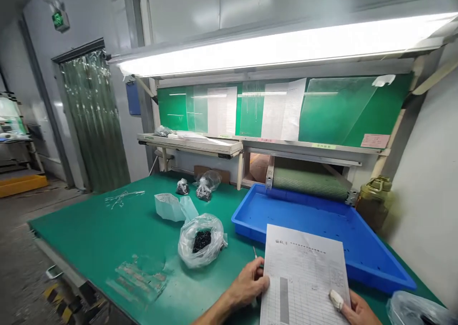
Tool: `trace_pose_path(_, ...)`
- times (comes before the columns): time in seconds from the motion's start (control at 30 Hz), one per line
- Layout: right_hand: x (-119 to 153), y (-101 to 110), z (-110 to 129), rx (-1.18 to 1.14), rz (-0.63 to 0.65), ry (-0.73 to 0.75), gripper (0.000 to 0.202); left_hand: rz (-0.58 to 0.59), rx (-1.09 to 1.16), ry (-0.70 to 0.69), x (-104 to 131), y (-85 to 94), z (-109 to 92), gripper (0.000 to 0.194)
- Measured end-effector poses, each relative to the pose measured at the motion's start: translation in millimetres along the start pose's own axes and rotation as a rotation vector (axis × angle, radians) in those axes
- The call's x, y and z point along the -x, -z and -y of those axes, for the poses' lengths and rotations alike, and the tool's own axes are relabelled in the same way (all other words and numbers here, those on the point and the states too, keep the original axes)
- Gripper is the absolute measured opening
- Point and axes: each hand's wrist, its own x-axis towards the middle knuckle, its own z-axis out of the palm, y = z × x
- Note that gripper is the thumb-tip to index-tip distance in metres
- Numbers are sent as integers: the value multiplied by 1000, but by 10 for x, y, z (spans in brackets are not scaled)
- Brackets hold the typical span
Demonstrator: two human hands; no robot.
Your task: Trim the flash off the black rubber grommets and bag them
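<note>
A printed paper form [307, 267], ruled into a table with a grey column, is held up in front of me. My left hand [248, 283] pinches its left edge between thumb and fingers. At the lower right, my right hand [359, 310] grips the other edge, its thumb wrapped in white and lying over the sheet. A thin pointed metal tip [255, 252] shows just above my left fingers; the rest of it is hidden. Left of the form, an open clear plastic bag [186, 254] contains small black pieces [202, 241].
Behind the form lies a shallow blue tray [296, 213] with a few dark specks, below a ribbed conveyor belt [309, 178]. On the green table [89, 229] are small tied bags [203, 192] and pale-green paper [169, 207]. A bottle [374, 198] stands right.
</note>
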Motion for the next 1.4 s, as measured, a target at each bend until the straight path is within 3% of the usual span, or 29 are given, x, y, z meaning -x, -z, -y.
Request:
trace_pose_path(0.17,86,-57,170,13,-22,38,45,41,19,-33,-2,10,35,20)
trace_pose_path(0.5,72,-66,103,-61,52,-70,67,43,38,-60,9,18,20,25)
trace_pose_path(0.83,114,-100,219,-57,38,-14,62,16,48,-47,13,5,5,30)
trace_pose_path(1.17,60,-87,62,-65,47,-13,62,-98,-95,-77,-25,72,52,37)
trace_pose_path(1.4,92,-108,186,-63,17,-39,61,-361,-22,-97,-72,207,-44,43)
